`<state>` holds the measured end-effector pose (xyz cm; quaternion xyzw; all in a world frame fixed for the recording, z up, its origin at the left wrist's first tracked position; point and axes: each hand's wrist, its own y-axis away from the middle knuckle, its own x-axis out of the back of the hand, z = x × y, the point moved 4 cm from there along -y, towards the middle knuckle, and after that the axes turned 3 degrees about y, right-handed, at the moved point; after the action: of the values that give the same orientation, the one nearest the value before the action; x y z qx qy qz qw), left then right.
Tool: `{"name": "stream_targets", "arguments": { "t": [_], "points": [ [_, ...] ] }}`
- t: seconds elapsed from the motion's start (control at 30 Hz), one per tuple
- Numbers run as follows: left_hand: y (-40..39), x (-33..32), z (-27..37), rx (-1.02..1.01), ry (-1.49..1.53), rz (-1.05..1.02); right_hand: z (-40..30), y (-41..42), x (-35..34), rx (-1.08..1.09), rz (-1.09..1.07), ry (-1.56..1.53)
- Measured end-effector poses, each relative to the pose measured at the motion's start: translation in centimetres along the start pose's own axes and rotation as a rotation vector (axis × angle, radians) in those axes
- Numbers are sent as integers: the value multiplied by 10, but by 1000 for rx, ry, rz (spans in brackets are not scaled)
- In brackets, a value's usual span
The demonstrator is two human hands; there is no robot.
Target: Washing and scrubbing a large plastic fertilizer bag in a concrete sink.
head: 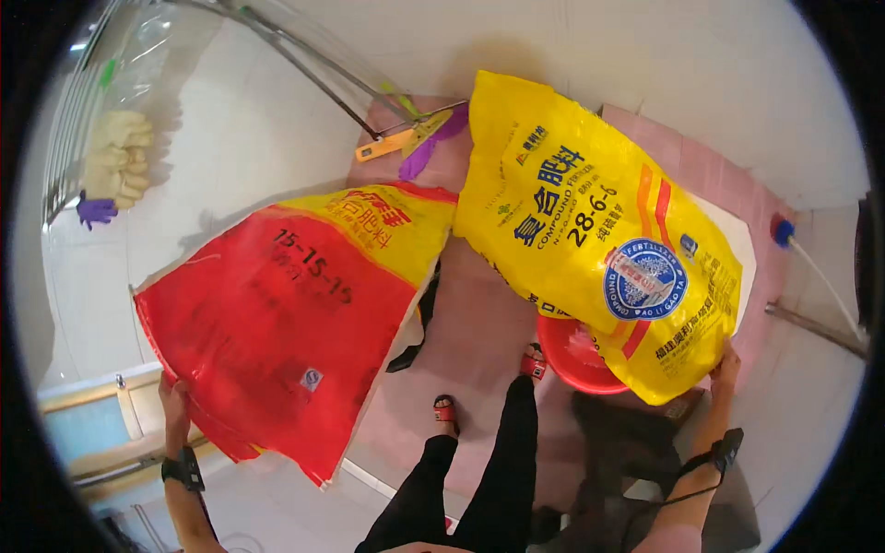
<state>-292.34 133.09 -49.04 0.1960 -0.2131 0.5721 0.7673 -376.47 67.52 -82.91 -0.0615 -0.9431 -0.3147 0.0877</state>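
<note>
My left hand grips the lower left edge of a red and yellow woven fertilizer sack, which hangs spread out with printing on its face. On the other side, my right hand holds the lower right edge of a yellow compound fertilizer sack bearing a round blue emblem. Both sacks look flat. Their upper corners come together near the middle of the view. Partly hidden below the yellow sack, a red plastic basin stands on the floor with something pale and transparent inside.
Pale rubber gloves and a purple glove hang from a metal rack at the left. A squeegee with an orange handle and a purple cloth are near the far wall. A blue-headed toilet brush is at right.
</note>
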Motion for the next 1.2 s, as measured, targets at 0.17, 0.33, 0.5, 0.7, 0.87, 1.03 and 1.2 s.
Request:
{"name": "stream_targets", "arguments": {
  "t": [0.17,0.33,0.5,0.7,0.87,1.03,1.2],
  "points": [
    [8,17,-16,19,61,33,-136,111,-54,309,-314,-383],
    [24,17,-22,-66,155,-9,-241,299,-177,559,-530,-285],
    [7,44,-86,-214,-111,-78,-187,480,-367,696,-895,-52],
    [96,92,-37,-292,-6,69,-16,756,-501,832,-1380,579],
    [134,99,-62,-237,291,-140,84,825,-545,867,-1417,434],
    [166,101,-125,-332,505,-150,127,849,-544,93,-1566,302],
    [182,71,-138,-194,752,-172,135,847,-549,300,-1329,452]
  ]
}}
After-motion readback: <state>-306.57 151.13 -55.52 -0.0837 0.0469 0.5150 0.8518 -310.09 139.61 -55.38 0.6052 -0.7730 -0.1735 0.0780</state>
